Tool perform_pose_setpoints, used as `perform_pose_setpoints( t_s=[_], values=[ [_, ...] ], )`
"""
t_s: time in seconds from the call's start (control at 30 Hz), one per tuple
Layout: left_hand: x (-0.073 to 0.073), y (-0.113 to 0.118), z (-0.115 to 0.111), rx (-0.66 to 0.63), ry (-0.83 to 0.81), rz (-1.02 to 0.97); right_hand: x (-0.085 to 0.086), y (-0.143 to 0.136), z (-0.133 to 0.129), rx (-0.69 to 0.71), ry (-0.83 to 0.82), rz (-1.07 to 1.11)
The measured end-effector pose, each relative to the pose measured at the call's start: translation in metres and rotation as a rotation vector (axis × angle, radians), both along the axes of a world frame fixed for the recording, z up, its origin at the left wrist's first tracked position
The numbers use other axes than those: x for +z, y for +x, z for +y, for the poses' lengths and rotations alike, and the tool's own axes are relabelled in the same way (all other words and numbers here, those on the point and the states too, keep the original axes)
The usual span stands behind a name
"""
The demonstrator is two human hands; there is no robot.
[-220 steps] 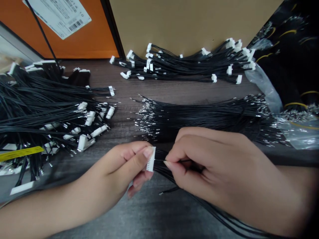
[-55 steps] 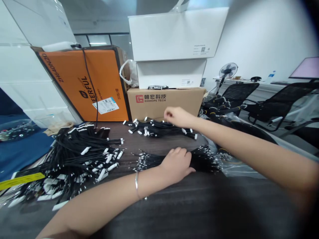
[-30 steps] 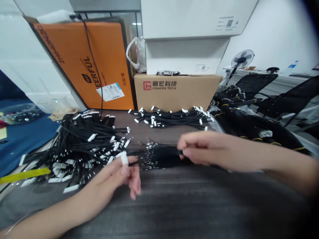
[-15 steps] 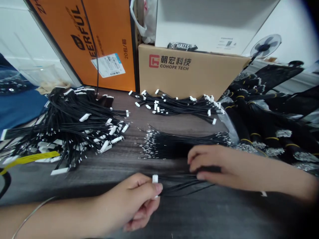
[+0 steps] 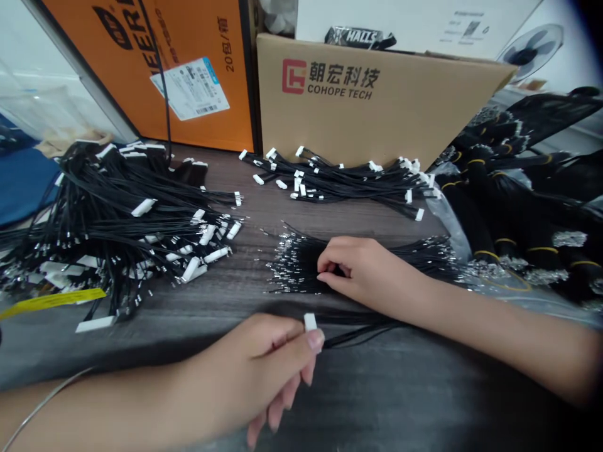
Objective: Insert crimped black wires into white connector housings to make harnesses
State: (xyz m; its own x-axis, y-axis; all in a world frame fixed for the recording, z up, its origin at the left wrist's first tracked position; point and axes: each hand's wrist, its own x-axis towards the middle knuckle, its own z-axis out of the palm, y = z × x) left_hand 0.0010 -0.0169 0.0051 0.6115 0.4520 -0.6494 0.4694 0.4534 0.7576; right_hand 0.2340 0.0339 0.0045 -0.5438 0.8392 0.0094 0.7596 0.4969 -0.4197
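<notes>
Thumb and forefinger of the left hand (image 5: pixel 264 370) pinch a white connector (image 5: pixel 310 322) low over the dark table (image 5: pixel 377 402), black wires (image 5: pixel 358 333) trailing from it. Right hand (image 5: pixel 360 270) rests on the loose wire bundle (image 5: pixel 301 263) just beyond, fingertips curled into the strands.

Bare table (image 5: pixel 424 402) near front; wire piles (image 5: pixel 117 232) left, cardboard box (image 5: pixel 367 107) behind block reach
</notes>
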Motion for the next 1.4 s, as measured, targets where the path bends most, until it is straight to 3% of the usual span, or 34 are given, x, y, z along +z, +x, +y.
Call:
perform_pose_setpoints(
  t_s=[0.1, 0.17, 0.47, 0.6, 0.83, 0.93, 1.07, 1.17, 1.27, 1.4],
  values=[
    [-0.006, 0.005, 0.006, 0.077, -0.129, -0.064, 0.000, 0.000, -0.002, 0.031, 0.029, 0.039],
    [-0.008, 0.006, 0.007, 0.108, -0.131, -0.091, -0.001, 0.000, -0.004, 0.056, 0.047, 0.070],
    [-0.012, -0.003, -0.011, 0.153, 0.141, -0.085, -0.005, -0.002, -0.004, 0.040, 0.045, 0.117],
    [-0.011, -0.001, -0.012, 0.181, 0.172, -0.080, -0.005, -0.004, -0.006, 0.018, 0.008, 0.107],
    [-0.009, -0.004, -0.014, 0.091, 0.014, -0.080, -0.004, -0.016, -0.018, -0.076, -0.067, 0.080],
    [-0.008, -0.004, -0.011, 0.118, -0.069, -0.084, -0.005, -0.018, -0.020, -0.112, -0.101, 0.113],
    [-0.012, -0.007, -0.006, 0.217, -0.096, -0.123, 0.002, -0.015, -0.021, -0.157, -0.141, 0.202],
    [-0.022, -0.015, -0.006, 0.335, -0.043, -0.204, 0.009, -0.012, -0.021, -0.180, -0.187, 0.260],
    [-0.031, -0.021, -0.007, 0.367, 0.001, -0.263, 0.013, -0.009, -0.018, -0.164, -0.269, 0.314],
    [-0.025, -0.016, 0.003, 0.390, 0.022, -0.295, 0.024, -0.003, -0.019, -0.139, -0.319, 0.363]
  ],
)
